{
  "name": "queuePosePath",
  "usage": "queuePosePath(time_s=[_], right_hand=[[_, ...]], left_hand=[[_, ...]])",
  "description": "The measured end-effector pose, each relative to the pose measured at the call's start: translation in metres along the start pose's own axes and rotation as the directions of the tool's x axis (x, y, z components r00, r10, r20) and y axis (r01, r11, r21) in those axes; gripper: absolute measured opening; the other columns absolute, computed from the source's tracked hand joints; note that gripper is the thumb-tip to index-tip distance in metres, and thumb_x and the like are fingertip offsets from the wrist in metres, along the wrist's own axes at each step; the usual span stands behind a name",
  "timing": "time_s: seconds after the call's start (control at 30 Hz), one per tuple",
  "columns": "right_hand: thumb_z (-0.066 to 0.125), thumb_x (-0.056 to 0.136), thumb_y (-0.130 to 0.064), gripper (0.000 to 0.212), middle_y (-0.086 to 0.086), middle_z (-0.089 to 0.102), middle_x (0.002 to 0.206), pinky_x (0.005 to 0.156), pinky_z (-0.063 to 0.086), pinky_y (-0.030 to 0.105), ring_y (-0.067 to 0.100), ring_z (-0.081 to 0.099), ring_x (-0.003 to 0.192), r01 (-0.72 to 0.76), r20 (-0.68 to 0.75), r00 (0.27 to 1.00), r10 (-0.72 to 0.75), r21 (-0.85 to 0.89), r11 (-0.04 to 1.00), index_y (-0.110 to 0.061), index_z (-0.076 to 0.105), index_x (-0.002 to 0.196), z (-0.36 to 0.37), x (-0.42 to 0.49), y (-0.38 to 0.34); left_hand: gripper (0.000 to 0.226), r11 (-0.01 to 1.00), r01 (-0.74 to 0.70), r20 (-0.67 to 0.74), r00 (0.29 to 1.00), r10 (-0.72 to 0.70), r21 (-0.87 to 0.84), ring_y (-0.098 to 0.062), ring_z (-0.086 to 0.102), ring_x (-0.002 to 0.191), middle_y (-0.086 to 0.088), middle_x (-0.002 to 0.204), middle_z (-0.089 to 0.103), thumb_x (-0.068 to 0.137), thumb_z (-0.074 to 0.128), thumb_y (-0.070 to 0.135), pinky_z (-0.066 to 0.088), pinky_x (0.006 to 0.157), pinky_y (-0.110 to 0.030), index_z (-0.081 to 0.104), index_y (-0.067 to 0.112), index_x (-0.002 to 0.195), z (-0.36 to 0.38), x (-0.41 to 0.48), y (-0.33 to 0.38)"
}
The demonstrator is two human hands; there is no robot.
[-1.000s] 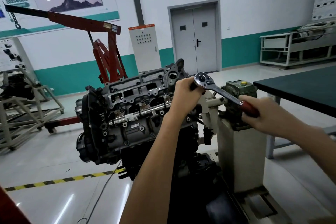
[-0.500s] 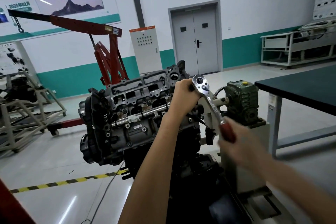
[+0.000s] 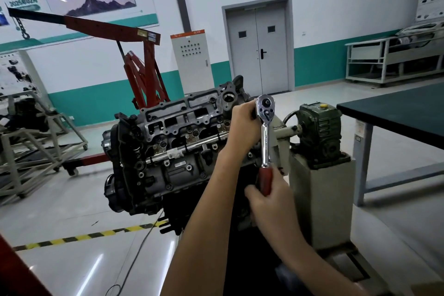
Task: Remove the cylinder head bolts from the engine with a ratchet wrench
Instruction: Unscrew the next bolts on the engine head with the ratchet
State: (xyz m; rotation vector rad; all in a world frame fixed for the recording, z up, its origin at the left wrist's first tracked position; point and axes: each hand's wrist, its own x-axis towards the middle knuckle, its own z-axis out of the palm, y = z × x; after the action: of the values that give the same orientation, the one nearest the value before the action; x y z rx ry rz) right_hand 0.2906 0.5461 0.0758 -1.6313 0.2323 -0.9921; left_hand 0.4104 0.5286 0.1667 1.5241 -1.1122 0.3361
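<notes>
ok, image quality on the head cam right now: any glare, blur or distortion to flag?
Head view: ceiling-light streaks glare off the glossy floor; bright specular highlights on the chrome ratchet wrench; engine and left hand fairly sharp, right hand slightly soft; wide-angle bowing shows at the edges, e.g. the table and left wall; lower right corner dark and murky.

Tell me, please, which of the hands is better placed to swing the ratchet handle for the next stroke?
The right hand: it grips the ratchet wrench by its red handle, while the left hand steadies the head.
</notes>
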Motion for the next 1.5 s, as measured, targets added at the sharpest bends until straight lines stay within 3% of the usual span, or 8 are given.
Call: queuePosePath(time_s=[0.17,0.37,0.67,0.87,1.0,1.13,1.3,1.5], right_hand=[[0.065,0.075,0.003,0.041,-0.006,0.049,0.059,0.043,0.039,0.017,0.003,0.046,0.043,0.137,0.260,0.963,-0.066,-0.265,0.954,-0.034,0.050,0.082,-0.066,0.027,-0.003],[0.067,0.070,0.009,0.054,-0.010,0.048,0.051,0.047,0.035,0.004,0.001,0.053,0.053,0.480,0.475,0.859,-0.191,-0.616,0.624,-0.039,0.044,0.077,-0.136,0.096,-0.042],[0.059,0.074,0.003,0.029,-0.009,0.045,0.044,0.036,0.031,0.008,0.002,0.041,0.035,0.015,0.012,1.000,-0.015,-0.019,1.000,-0.022,0.044,0.069,0.005,-0.003,-0.004],[0.066,0.075,0.004,0.039,-0.008,0.051,0.059,0.051,0.039,0.005,-0.002,0.054,0.052,0.315,0.416,0.903,-0.108,-0.470,0.825,-0.030,0.052,0.086,-0.103,0.052,-0.016],[0.068,0.071,0.009,0.025,-0.014,0.047,0.056,0.049,0.035,0.003,-0.005,0.051,0.051,0.461,0.433,0.876,-0.211,-0.628,0.627,-0.004,0.058,0.089,-0.136,0.091,-0.030],[0.068,0.076,-0.004,0.029,-0.007,0.048,0.057,0.044,0.039,0.009,0.006,0.046,0.044,0.173,0.181,0.979,-0.097,-0.472,0.865,-0.027,0.051,0.083,-0.085,0.037,-0.004],[0.058,0.074,0.000,0.031,-0.008,0.044,0.044,0.035,0.035,0.020,0.007,0.040,0.034,-0.051,0.054,0.997,0.047,0.086,0.995,-0.027,0.044,0.067,0.007,-0.002,-0.002],[0.065,0.075,0.005,0.037,-0.005,0.051,0.059,0.043,0.036,0.008,-0.001,0.050,0.046,0.213,0.373,0.926,-0.054,-0.402,0.890,-0.028,0.051,0.086,-0.099,0.047,-0.014]], left_hand=[[0.046,0.997,-0.043,0.071,0.997,0.038,0.068,-0.006,0.026,0.050,0.008,0.047,0.038,0.077,0.057,-0.008,0.025,0.048,-0.019,0.038,0.021,0.046,-0.005,0.004,0.003],[0.031,0.998,-0.013,0.062,0.998,0.009,0.056,-0.004,0.029,0.044,0.003,0.047,0.041,0.079,0.054,-0.007,0.024,0.045,-0.015,0.045,0.006,0.052,-0.009,0.004,0.002],[0.032,1.000,-0.007,0.005,1.000,0.007,0.023,-0.011,0.028,0.054,0.000,0.051,0.039,0.085,0.063,-0.002,0.026,0.051,-0.027,0.049,-0.006,0.056,-0.005,0.000,-0.005],[0.032,0.999,0.003,0.048,0.999,-0.004,0.036,-0.011,0.030,0.052,-0.006,0.051,0.042,0.082,0.060,-0.003,0.026,0.050,-0.027,0.047,-0.004,0.053,-0.005,0.003,0.000],[0.042,0.998,-0.022,0.046,0.999,0.020,0.056,-0.004,0.027,0.046,0.005,0.048,0.037,0.077,0.054,-0.009,0.022,0.046,-0.015,0.037,0.016,0.048,-0.004,0.003,0.003],[0.036,0.999,-0.042,0.020,0.999,0.042,0.009,-0.009,0.026,0.051,0.002,0.049,0.039,0.076,0.055,-0.008,0.022,0.046,-0.017,0.041,0.015,0.051,-0.001,-0.001,0.001],[0.050,0.998,-0.056,-0.026,0.998,0.057,0.033,-0.008,0.024,0.053,0.012,0.048,0.032,0.081,0.061,-0.008,0.024,0.050,-0.021,0.034,0.021,0.050,0.003,0.003,-0.002],[0.023,1.000,-0.014,-0.003,1.000,0.014,0.025,-0.013,0.033,0.055,-0.016,0.053,0.050,0.080,0.058,-0.006,0.029,0.051,-0.027,0.052,-0.006,0.057,0.004,0.002,-0.001]])
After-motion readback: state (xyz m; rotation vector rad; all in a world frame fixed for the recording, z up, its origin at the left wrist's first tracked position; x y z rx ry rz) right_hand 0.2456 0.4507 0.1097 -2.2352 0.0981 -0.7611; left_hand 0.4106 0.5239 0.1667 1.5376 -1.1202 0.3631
